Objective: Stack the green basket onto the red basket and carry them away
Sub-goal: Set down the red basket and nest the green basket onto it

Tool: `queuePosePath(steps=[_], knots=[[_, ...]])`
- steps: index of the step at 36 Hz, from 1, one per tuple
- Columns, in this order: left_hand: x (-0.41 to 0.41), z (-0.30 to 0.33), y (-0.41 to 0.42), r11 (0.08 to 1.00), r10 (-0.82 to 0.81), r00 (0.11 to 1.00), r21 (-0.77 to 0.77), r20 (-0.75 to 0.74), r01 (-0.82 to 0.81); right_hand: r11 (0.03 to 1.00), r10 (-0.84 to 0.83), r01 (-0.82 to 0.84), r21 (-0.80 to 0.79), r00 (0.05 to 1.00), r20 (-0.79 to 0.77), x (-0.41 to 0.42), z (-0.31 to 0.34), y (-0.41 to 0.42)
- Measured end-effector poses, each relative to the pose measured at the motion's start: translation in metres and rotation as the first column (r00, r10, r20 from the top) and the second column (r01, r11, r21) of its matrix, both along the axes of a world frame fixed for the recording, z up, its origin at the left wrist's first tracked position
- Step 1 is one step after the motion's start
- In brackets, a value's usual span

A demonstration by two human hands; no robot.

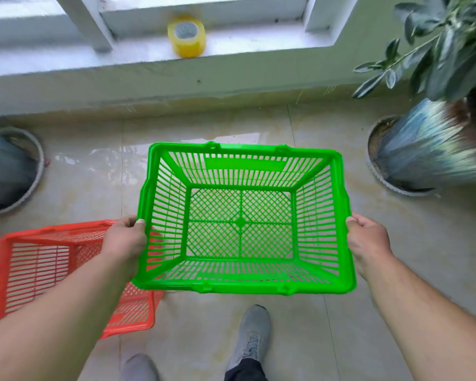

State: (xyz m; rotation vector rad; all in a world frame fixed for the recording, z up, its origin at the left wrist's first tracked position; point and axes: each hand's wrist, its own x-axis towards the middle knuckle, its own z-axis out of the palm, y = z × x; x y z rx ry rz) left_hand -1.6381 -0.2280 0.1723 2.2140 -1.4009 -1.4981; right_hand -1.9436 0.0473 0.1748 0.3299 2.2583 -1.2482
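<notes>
I hold an empty green basket (243, 287) of slatted plastic in the air, mouth up, in the middle of the view. My left hand (125, 240) grips its left rim and my right hand (367, 242) grips its right rim. A red basket (39, 259) of the same kind stands on the tiled floor at the lower left. My left forearm crosses over it and the green basket's left corner overlaps its right side, so part of it is hidden. The two baskets are not nested.
A large plant pot (426, 152) with leaves stands at the right, another pot (8, 171) at the left edge. A yellow tape roll (187, 37) sits on the window ledge ahead. My grey shoes (249, 336) are below the basket.
</notes>
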Motion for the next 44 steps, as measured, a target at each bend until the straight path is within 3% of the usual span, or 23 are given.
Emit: queuePosePath(steps=[7, 15, 29, 44], knots=[[0.046, 0.026, -0.009, 0.999, 0.042, 0.998, -0.015, -0.053, -0.043, 0.997, -0.024, 0.025, -0.076, 1.0, 0.006, 0.031, 0.044, -0.012], [0.118, 0.065, -0.022, 0.994, 0.093, 0.986, -0.036, -0.139, -0.099, 0.986, 0.052, -0.057, -0.158, 0.998, -0.032, 0.088, 0.082, -0.031], [0.253, 0.11, -0.047, 0.97, 0.186, 0.977, -0.136, -0.102, -0.199, 0.977, 0.117, -0.123, -0.174, 0.992, -0.046, 0.212, 0.118, -0.077], [0.392, 0.087, -0.077, 0.942, 0.315, 0.948, -0.108, -0.048, -0.319, 0.943, 0.236, -0.232, -0.241, 0.972, -0.009, 0.305, 0.136, -0.141]])
